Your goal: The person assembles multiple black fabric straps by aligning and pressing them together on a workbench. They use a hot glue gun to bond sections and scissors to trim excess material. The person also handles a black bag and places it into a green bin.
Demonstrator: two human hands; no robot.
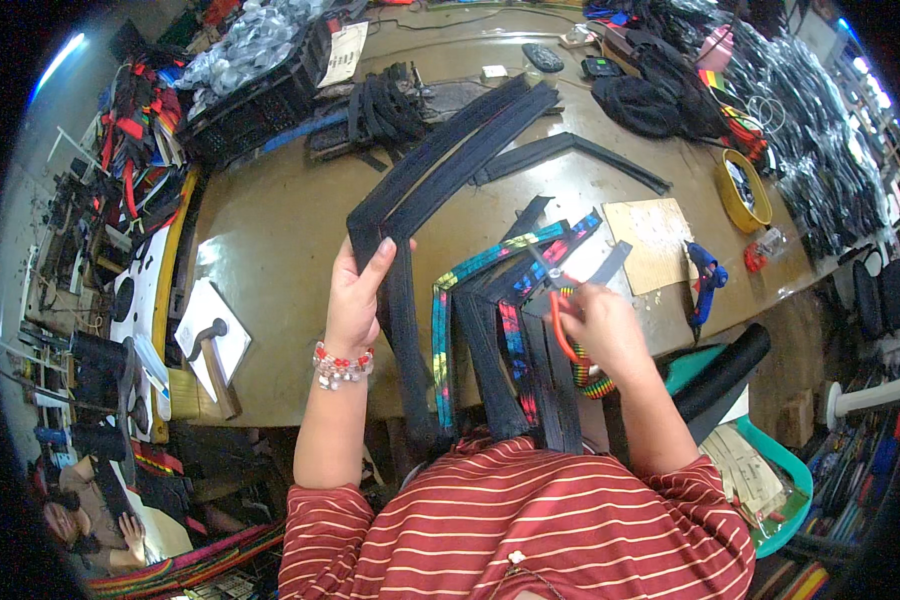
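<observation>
My left hand (355, 295) is closed on a long folded black fabric strip (402, 300), its thumb pressed on top near the bend. The strip stretches away over the table and hangs down toward my lap. My right hand (605, 325) grips scissors with orange handles (562, 325); their metal blades (543, 266) point away to the left, and I cannot tell whether they touch fabric. Around the blades lie a yellow-and-teal patterned strip (440, 320), a pink-and-blue patterned strip (513, 345) and more black strips (485, 350), draped over the table's near edge.
A hammer (210, 350) rests over white sheets at left. To the right are a cardboard piece (645, 240), a blue tool (707, 280) and a yellow tray (755, 210). A black crate (255, 115) stands far left. Another person (95, 510) sits at lower left.
</observation>
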